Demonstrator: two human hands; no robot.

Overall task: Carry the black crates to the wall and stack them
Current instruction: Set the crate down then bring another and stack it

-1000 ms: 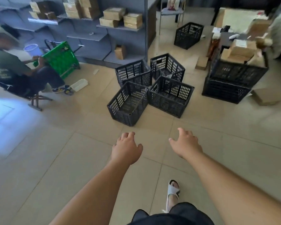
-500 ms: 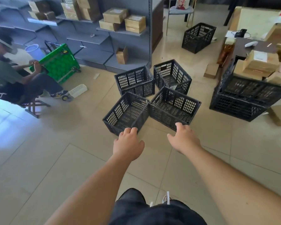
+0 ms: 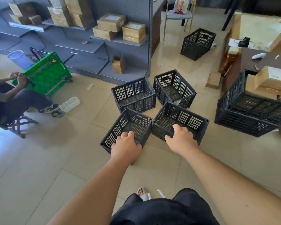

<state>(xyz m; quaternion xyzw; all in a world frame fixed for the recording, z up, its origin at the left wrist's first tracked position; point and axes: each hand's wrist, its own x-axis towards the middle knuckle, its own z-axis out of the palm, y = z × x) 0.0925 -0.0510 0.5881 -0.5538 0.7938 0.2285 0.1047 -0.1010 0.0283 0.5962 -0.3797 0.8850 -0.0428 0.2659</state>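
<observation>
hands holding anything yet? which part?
Cannot tell a closed grip. Left hand is at the near rim of the near-left black crate, right hand at the near rim of the near-right black crate; neither looks lifted.

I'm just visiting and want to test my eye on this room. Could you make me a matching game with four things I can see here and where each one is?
Things:
1. left hand
2. right hand
3. lone black crate
4. green cart

Places:
A. over the near-right crate of the four clustered crates
B. in the seated person's hands, tipped on its side
C. on the floor near the grey chair
D. at the near rim of the near-left crate of the cluster

Pairs: 1-D, 2-A, 3-C, 4-B
</observation>
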